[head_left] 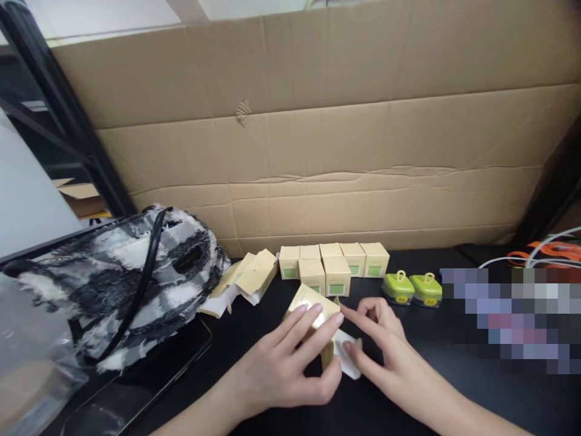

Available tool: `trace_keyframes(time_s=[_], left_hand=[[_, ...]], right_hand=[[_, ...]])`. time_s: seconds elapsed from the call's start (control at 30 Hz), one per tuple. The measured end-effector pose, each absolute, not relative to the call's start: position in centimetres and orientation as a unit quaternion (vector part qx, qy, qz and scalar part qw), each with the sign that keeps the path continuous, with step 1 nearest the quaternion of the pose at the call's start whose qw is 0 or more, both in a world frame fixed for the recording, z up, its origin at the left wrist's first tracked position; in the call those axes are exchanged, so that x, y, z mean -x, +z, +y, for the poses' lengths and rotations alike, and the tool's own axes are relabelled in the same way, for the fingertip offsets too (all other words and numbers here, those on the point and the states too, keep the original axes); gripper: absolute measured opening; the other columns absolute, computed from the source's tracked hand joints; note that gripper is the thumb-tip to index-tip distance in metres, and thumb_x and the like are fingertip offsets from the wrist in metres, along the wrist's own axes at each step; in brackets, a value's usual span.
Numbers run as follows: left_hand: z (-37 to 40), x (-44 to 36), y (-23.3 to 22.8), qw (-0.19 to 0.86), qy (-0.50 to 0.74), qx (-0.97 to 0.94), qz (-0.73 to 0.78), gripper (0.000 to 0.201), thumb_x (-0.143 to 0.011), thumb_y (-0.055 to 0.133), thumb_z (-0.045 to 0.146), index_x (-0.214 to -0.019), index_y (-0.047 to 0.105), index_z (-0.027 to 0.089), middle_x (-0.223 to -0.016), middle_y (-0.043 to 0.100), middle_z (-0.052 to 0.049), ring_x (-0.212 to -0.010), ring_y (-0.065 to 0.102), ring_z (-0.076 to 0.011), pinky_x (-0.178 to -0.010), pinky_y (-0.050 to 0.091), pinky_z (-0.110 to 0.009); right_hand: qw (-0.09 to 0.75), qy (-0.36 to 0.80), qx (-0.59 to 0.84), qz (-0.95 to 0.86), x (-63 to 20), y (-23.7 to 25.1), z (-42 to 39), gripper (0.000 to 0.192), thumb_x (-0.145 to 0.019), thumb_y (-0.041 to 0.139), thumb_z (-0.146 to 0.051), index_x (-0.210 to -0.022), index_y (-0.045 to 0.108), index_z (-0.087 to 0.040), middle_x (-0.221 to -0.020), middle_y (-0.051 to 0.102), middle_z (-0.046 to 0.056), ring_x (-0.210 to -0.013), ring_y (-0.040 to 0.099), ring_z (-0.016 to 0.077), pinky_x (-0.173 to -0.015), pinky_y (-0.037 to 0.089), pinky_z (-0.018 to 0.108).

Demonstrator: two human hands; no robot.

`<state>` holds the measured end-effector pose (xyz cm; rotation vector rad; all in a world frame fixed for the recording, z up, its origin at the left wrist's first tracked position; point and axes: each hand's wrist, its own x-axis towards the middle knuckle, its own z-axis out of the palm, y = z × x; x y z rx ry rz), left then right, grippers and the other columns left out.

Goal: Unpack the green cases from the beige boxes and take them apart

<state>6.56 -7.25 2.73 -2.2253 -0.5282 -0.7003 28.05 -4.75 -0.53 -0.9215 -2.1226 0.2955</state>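
Observation:
My left hand point(295, 357) is wrapped over a small cream cardboard box point(297, 297), tilted on the black table, its fingers across the top and its thumb low on the near side. The box's right end is open. A white-lined end flap point(348, 357) sticks out there, and a small side flap stands up. My right hand point(385, 345) is beside that end, index finger stretched to the small flap and thumb touching the white-lined flap. Its index and thumb are apart, and the other fingers are curled. The inside of the box is hidden.
Several closed cream boxes point(336, 275) with green labels stand behind. Opened cartons point(256, 275) lie left of them. Two small green-lidded cases point(426, 289) sit right. A shaggy black-and-white bag point(177, 266) fills the left. Cardboard point(318, 139) walls the back; cables point(544, 251) lie far right.

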Motion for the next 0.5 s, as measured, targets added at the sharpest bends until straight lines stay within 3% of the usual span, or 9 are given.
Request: trace_keyframes(time_s=[0.07, 0.17, 0.3, 0.4, 0.5], left_hand=[[-7.3, -6.6, 3.1, 0.381, -0.284, 0.857, -0.199, 0.021, -0.077, 0.066, 0.017, -0.094, 0.056, 0.022, -0.123, 0.064, -0.008, -0.122, 0.053, -0.0284, -0.1, 0.047, -0.039], [-7.2, -6.5, 3.5, 0.387, -0.289, 0.855, -0.188, 0.019, -0.075, 0.065, 0.017, -0.09, 0.055, 0.023, -0.12, 0.066, -0.005, -0.121, 0.053, -0.0262, -0.102, 0.045, -0.037], [-7.4, -6.6, 3.3, 0.367, -0.284, 0.868, -0.175, 0.02, -0.073, 0.063, 0.016, -0.089, 0.054, 0.025, -0.121, 0.065, -0.002, -0.12, 0.054, -0.0231, -0.103, 0.043, -0.034], [-7.5, -6.8, 3.1, 0.369, -0.284, 0.869, -0.171, 0.022, -0.072, 0.063, 0.015, -0.09, 0.054, 0.025, -0.121, 0.065, -0.004, -0.122, 0.052, -0.0248, -0.102, 0.043, -0.035], [-7.5, -6.3, 3.8, 0.393, -0.279, 0.855, -0.191, 0.019, -0.076, 0.061, 0.013, -0.09, 0.055, 0.024, -0.119, 0.065, -0.005, -0.124, 0.05, -0.0256, -0.099, 0.046, -0.037]], right_hand=[[0.404, 0.153, 0.35, -0.831, -28.0, -0.3, -5.0, 0.047, -0.087, 0.049, -0.018, -0.133, 0.046, -0.026, -0.087, 0.051, 0.003, -0.081, 0.058, 0.0183, -0.075, 0.055, 0.038], [0.388, 0.331, 0.318, -0.799, -27.6, -0.6, -5.4, 0.045, -0.088, 0.052, -0.022, -0.132, 0.044, -0.024, -0.08, 0.054, 0.0, -0.065, 0.059, 0.0136, -0.061, 0.056, 0.027], [0.431, 0.533, 0.246, -0.685, -26.2, -2.4, -6.1, 0.047, -0.086, 0.059, -0.045, -0.125, 0.041, -0.025, -0.09, 0.064, 0.003, -0.081, 0.067, 0.0181, -0.07, 0.058, 0.03], [0.457, 0.553, 0.23, -0.658, -25.8, -2.8, -6.2, 0.045, -0.084, 0.059, -0.049, -0.119, 0.043, -0.025, -0.1, 0.066, 0.005, -0.092, 0.067, 0.0205, -0.079, 0.057, 0.034], [0.436, 0.478, 0.277, -0.71, -26.8, -1.5, -5.3, 0.035, -0.082, 0.064, -0.036, -0.11, 0.051, -0.021, -0.103, 0.063, 0.007, -0.094, 0.066, 0.0222, -0.082, 0.055, 0.036]])
